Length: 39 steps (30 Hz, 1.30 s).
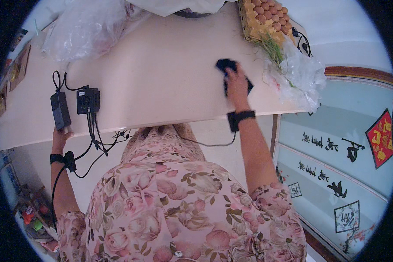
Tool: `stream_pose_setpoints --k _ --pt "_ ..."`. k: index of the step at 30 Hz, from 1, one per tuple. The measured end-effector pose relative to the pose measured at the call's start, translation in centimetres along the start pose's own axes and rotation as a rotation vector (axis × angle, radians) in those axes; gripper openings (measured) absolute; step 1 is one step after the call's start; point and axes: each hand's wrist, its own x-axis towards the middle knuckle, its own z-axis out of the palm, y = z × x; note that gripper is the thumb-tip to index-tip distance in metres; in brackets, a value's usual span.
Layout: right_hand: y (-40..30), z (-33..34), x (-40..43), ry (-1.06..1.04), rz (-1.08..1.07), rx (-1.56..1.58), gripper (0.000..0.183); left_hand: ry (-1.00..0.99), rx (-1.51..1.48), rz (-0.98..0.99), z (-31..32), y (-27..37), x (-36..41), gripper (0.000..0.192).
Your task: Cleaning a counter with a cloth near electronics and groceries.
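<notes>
On the pale table top (157, 75), my right hand (237, 86) presses down on a dark cloth (228, 64), and the cloth spreads out around the fingers. Both hand and cloth are slightly blurred. My left hand (61, 136) is at the table's front edge, touching the lower end of a black power adapter (60, 109). Most of its fingers are hidden by the adapter, so its grip is unclear. Beside the adapter lies a black electronic box (87, 100) with several cables. Black straps with small modules circle my right wrist (240, 120) and left wrist (64, 159).
A tray of brown eggs (270, 14) stands at the back right, with green stalks (272, 49) and a clear plastic bag (303, 78) nearer. More clear plastic (85, 31) lies at the back left. Cables (100, 147) hang over the front edge. A glass-panelled cabinet (321, 124) stands right.
</notes>
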Motion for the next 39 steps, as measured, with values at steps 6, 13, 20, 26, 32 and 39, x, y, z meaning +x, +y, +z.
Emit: stream_pose_setpoints --k 6,13,20,26,32,39 --pt "2.1 1.5 2.6 0.048 0.15 -0.085 0.03 -0.018 0.058 0.014 -0.3 0.2 0.3 0.08" --pt "-10.4 -1.3 -7.3 -0.141 -0.14 0.134 0.022 -0.003 0.063 -0.052 -0.3 -0.2 0.1 0.077" --pt "1.3 -0.8 0.5 -0.002 0.097 0.04 0.031 0.016 0.123 -0.031 0.5 2.7 -1.1 0.078" --pt "2.5 1.8 1.6 0.107 0.192 -0.064 0.028 0.016 0.199 -0.05 1.1 4.0 -0.6 0.079" --pt "-9.9 -1.2 -7.1 -0.123 -0.099 0.125 0.029 0.0 0.067 -0.045 0.8 2.5 -0.8 0.077" --pt "1.4 -0.4 0.1 0.062 0.093 0.038 0.029 0.03 0.181 0.043 0.4 2.6 -0.9 0.075"
